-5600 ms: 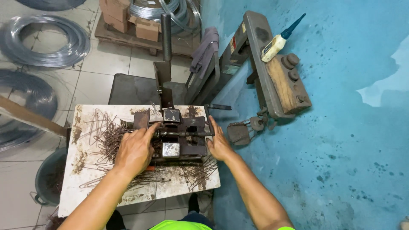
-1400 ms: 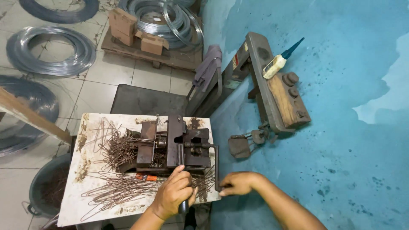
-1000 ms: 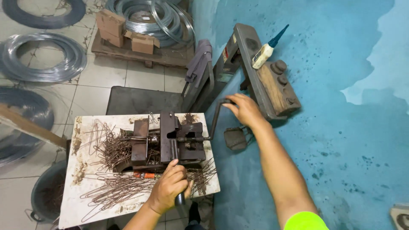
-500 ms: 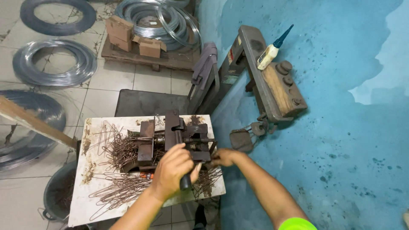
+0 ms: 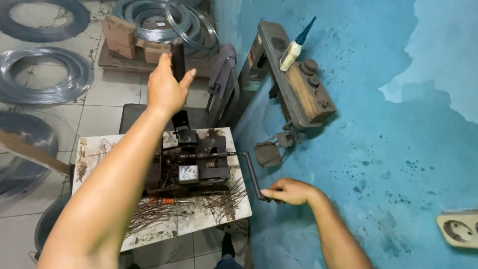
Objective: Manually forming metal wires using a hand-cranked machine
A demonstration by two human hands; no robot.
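A dark metal bending machine is bolted on a small white worktable. My left hand is raised and shut on the machine's upright black lever handle. My right hand grips the lower end of the side crank handle at the table's right edge. Several bent rusty wire pieces lie on the table in front of the machine.
Coils of steel wire lie on the tiled floor at the left and far back, with cardboard boxes on a pallet. A blue wall runs along the right, with a wooden bench, a glue bottle and a wall socket.
My left hand has lifted the lever from low at the front of the machine to upright. My right hand has swung the crank handle down to the table's right edge.
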